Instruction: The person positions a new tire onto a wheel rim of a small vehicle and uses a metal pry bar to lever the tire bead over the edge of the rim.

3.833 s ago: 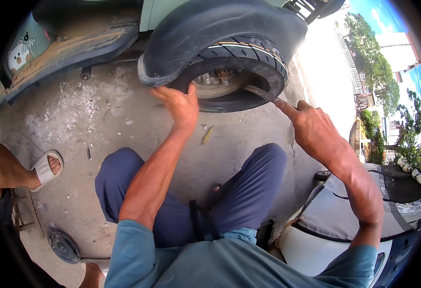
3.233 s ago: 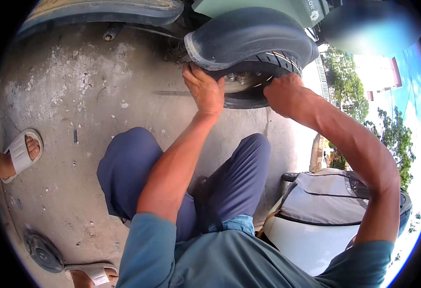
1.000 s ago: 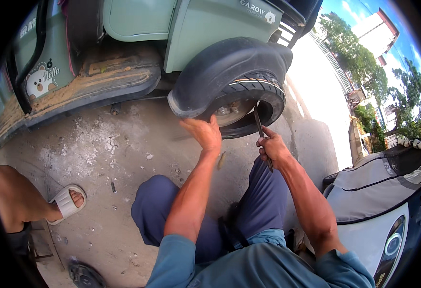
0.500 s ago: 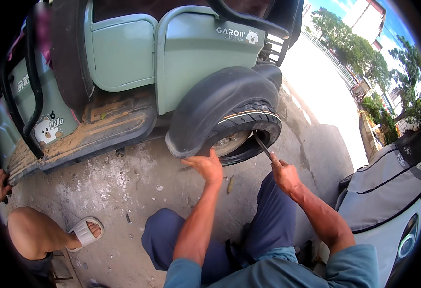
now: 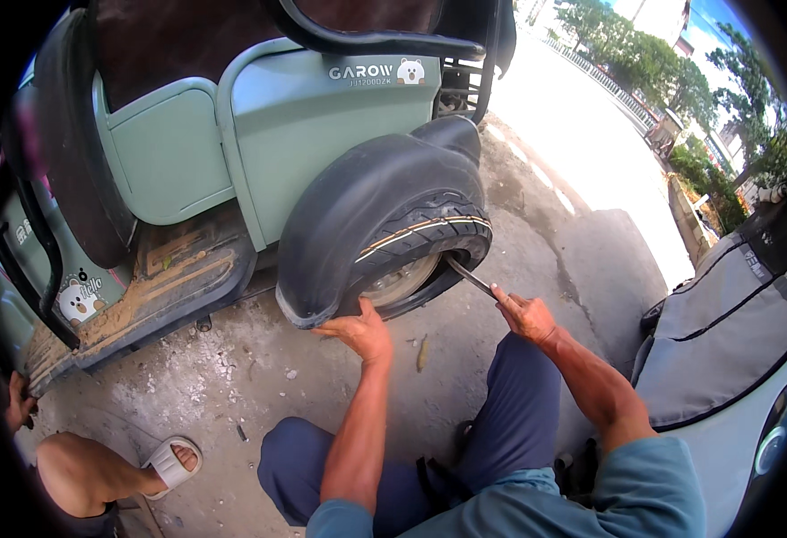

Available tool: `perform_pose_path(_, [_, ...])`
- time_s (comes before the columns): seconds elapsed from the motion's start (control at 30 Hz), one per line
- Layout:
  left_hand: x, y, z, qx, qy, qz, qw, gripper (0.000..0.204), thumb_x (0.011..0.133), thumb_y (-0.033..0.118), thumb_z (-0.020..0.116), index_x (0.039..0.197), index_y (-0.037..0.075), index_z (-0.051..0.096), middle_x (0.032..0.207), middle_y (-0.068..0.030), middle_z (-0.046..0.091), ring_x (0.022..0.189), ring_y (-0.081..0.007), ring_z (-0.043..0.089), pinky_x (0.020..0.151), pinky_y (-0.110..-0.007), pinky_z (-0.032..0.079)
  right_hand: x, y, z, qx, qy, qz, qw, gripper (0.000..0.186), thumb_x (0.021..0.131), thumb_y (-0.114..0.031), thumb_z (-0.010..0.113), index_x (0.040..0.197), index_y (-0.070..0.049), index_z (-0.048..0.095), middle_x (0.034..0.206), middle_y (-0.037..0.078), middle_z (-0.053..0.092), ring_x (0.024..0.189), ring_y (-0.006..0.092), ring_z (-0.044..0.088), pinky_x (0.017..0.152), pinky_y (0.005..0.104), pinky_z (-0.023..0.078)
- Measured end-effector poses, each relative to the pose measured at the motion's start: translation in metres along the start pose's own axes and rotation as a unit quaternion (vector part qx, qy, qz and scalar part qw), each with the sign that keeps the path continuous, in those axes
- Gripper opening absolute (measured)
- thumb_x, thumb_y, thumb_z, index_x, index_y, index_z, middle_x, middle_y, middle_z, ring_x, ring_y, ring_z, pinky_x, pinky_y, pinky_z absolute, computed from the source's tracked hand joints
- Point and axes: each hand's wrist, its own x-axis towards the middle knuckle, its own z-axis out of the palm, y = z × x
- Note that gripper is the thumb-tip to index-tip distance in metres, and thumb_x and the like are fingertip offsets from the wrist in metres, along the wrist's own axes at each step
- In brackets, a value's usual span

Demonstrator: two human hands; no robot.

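A black tire [image 5: 423,221] on a pale metal rim [image 5: 393,285] sits partly under the curved black fender [image 5: 349,197] of a mint-green vehicle [image 5: 326,112]. My left hand [image 5: 355,332] grips the tire's lower left edge beside the fender's lip, thumb raised and fingers reaching leftward, partly hidden. My right hand [image 5: 526,314] is closed on a flat metal lever [image 5: 472,278], whose far end goes inside the tire at the right of the rim.
A footboard [image 5: 178,264] runs left of the wheel. Another person's hand [image 5: 19,403] touches its end, with their knee and sandaled foot [image 5: 176,464] below. A pale scooter with a gray cover [image 5: 716,332] stands at right. A sunlit road lies beyond.
My view has tilted up, showing more of the vehicle's body. The lever now slants more toward the lower right. Another person's hand has appeared at the footboard.
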Motion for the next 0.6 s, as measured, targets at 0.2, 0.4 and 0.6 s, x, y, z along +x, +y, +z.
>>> perform_pose_path(0.2, [-0.005, 0.008, 0.012, 0.017, -0.006, -0.003, 1.0, 0.105, 0.086, 0.02, 0.074, 0.147, -0.021, -0.001, 0.151, -0.0454, 0.009, 0.144, -0.0562, 0.016, 0.122, -0.057, 0.014, -0.013, 0.031, 0.037, 0.061, 0.04, 0.006, 0.997, 0.06, 0.093, -0.013, 0.068, 0.149, -0.014, 0.047, 0.079, 0.01, 0.065, 0.057, 0.033, 0.062, 0.049, 0.0438, 0.05])
perform_pose_path(0.4, [0.02, -0.003, -0.025, 0.02, 0.053, 0.014, 0.998, 0.097, 0.085, 0.02, 0.076, 0.144, -0.022, 0.012, 0.147, -0.0419, 0.022, 0.138, -0.0507, 0.029, 0.119, -0.055, 0.021, 0.024, 0.028, 0.077, 0.116, 0.016, -0.015, 0.993, 0.053, 0.096, -0.015, 0.063, 0.147, -0.013, 0.047, 0.087, 0.013, 0.068, 0.067, 0.0372, 0.067, 0.058, 0.0465, 0.053])
perform_pose_path(0.6, [-0.005, 0.006, 0.001, -0.015, -0.004, 0.036, 0.999, 0.102, 0.082, 0.016, 0.08, 0.147, -0.016, 0.009, 0.146, -0.0399, 0.022, 0.137, -0.0544, 0.03, 0.116, -0.056, 0.028, -0.021, 0.037, 0.098, 0.167, 0.007, 0.13, 0.977, 0.02, 0.1, -0.021, 0.058, 0.111, -0.005, 0.055, 0.08, 0.025, 0.067, 0.07, 0.0484, 0.064, 0.061, 0.0539, 0.051])
